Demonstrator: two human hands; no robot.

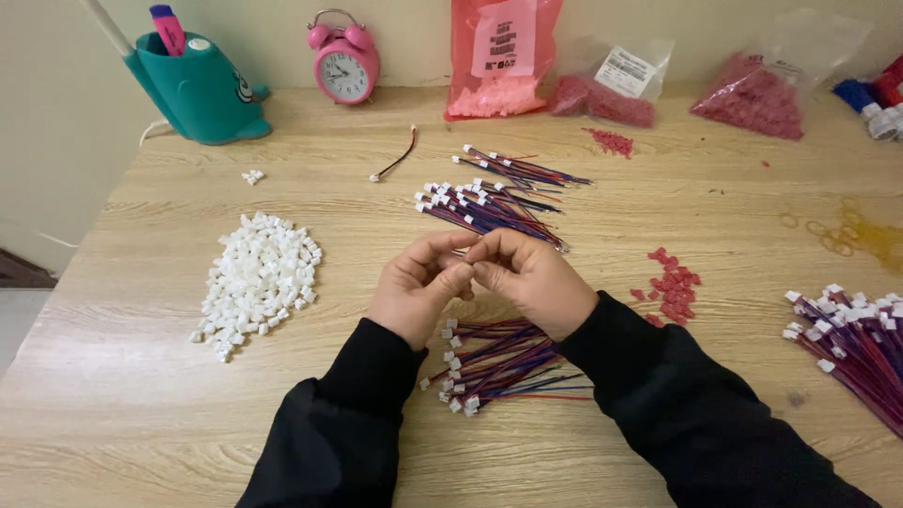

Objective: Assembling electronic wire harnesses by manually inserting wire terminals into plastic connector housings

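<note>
Red-blue wire bundle [499,367] on wooden table [658,226] below left hand [419,287] and right hand [531,277], fingertips pressed together; pinched item hidden. Teal holder [199,89] holding pink marker [169,28]; pink bag [499,56] and clear bags [762,89] holding red connectors.

Wooden table [658,235]; white connector pile [256,282]; wire bundles [494,202]; red pieces [670,282]; pink alarm clock [344,64].

a small wire lead [463,252] sits pinched between the fingertips of both hands at the centre of the frame, almost wholly hidden. just below lies a loose bundle of red and blue wires with white plugs [494,367], fanned flat; a like bundle [489,207] lies just above.
</note>
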